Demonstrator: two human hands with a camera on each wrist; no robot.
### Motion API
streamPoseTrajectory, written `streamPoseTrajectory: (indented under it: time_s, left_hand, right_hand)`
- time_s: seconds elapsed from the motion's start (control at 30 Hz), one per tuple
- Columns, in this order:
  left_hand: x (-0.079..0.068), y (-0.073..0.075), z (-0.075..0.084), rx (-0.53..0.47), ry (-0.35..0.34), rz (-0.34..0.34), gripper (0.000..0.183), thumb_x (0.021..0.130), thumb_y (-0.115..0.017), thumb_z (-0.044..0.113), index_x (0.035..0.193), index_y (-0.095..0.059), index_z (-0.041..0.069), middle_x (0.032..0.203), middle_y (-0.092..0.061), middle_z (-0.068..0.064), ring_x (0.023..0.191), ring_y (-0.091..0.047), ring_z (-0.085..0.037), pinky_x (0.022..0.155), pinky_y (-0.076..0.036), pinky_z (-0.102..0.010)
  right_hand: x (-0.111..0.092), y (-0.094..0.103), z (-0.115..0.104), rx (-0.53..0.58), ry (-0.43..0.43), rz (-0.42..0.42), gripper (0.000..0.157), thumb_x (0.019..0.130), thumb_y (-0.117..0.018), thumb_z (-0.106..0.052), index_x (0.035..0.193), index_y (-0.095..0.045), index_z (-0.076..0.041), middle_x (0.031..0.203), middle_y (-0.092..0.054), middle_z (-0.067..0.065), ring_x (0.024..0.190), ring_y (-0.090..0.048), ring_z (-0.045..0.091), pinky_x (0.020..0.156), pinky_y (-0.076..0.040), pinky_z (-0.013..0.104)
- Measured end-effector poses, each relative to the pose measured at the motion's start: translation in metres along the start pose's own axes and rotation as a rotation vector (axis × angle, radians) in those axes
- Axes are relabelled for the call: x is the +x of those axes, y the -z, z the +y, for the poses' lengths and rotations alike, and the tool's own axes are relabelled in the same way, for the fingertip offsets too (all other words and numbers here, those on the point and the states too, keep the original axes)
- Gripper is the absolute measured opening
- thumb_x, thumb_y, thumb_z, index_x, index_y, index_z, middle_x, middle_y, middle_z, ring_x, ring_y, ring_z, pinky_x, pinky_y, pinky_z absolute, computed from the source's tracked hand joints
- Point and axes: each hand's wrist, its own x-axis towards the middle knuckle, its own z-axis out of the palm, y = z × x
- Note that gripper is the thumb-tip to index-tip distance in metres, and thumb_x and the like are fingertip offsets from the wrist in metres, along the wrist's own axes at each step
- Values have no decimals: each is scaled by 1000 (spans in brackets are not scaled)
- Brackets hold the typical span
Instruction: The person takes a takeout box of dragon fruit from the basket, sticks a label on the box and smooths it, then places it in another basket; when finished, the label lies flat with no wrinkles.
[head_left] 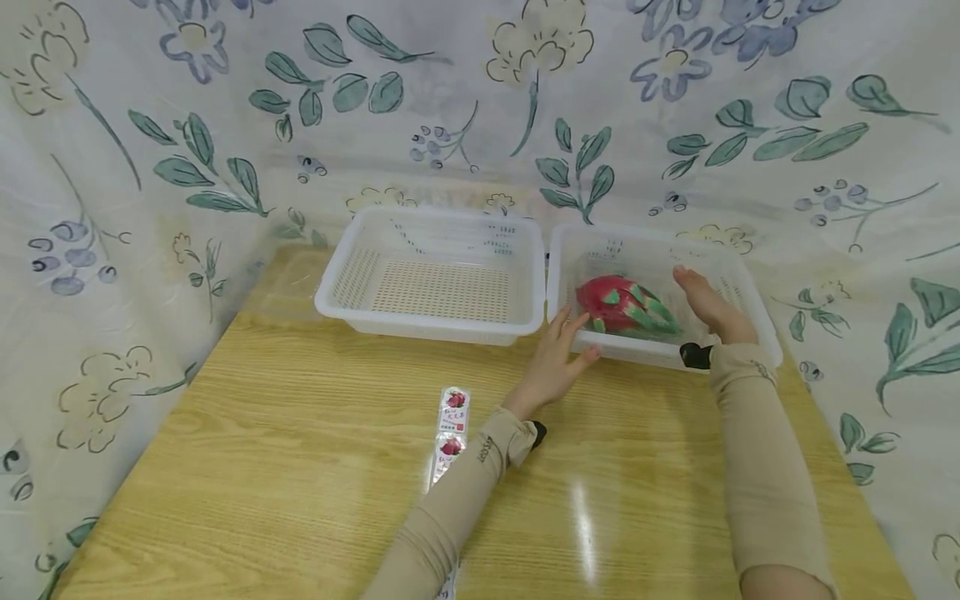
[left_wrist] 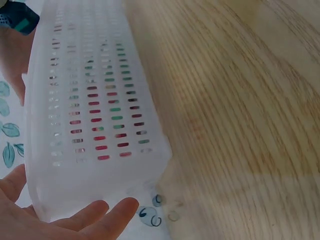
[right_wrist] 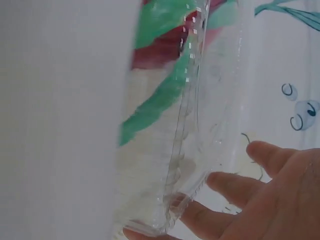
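Observation:
A red and green dragon fruit (head_left: 618, 302) lies in a clear plastic box (right_wrist: 187, 150) inside the right white basket (head_left: 660, 354). My left hand (head_left: 551, 367) is at that basket's front left corner, its fingers spread near the wall. In the left wrist view the fruit shows through the slots of the basket wall. My right hand (head_left: 712, 308) reaches over the basket's right side. In the right wrist view its fingers (right_wrist: 240, 190) touch the edge of the clear box, fairly straight. Whether the box has a lid on is hard to tell.
A second white slotted basket (head_left: 431, 325) stands just left of the first. A strip of labels with dragon fruit pictures (head_left: 452, 410) lies on the wooden table (head_left: 300, 450), partly under my left forearm. Clear plastic (head_left: 288, 279) sits at the table's back left. Floral cloth (head_left: 450, 100) hangs behind.

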Motion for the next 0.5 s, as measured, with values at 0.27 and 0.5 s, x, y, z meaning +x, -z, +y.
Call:
streamPoseTrajectory:
  time_s: [0.27, 0.5]
  left_hand:
    - [0, -2, -3, -46, -11, 14, 81, 93, -24, 70, 154, -25, 17, 165, 0, -9, 150, -11, -38, 114, -24, -64]
    - [0, -7, -4, -50, 3, 15, 80, 93, -25, 70, 154, -26, 18, 165, 1, -4, 150, -10, -35, 114, -24, -64]
  right_hand:
    - [3, 9, 1, 43, -58, -61, 89, 94, -10, -68, 147, 30, -10, 152, 37, 22, 138, 15, 61, 101, -14, 82]
    - [10, 24, 10, 90, -118, -215, 91, 93, -17, -71, 146, 29, -13, 147, 38, 30, 135, 19, 62, 110, -2, 74]
